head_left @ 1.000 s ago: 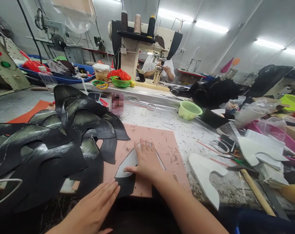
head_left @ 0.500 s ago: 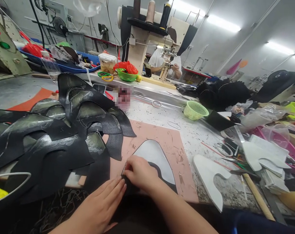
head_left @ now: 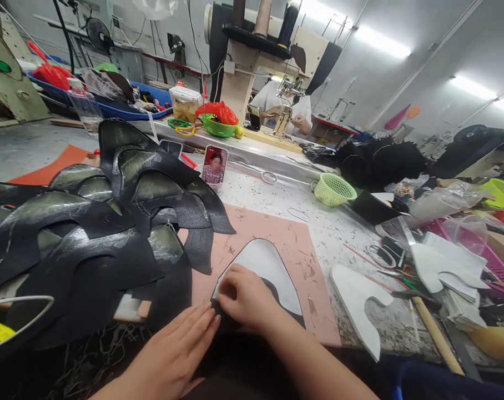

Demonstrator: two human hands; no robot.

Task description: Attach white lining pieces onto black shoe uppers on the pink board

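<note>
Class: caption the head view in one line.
Right hand on a white pattern over a pink mat, left hand alongside.

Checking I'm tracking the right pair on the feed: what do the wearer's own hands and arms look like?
Both are bare: the left hand and the right hand have no gloves, and no rings, watch or wristbands show. The forearms are uncovered too, with no sleeve in view. The nails look short and plain.

I look down on a speckled bench [head_left: 277, 200] carrying a pink mat [head_left: 293, 250], black leather pieces [head_left: 89, 244] heaped left of it, a green basket [head_left: 333, 190] and white cutout [head_left: 352, 291] to its right.
</note>
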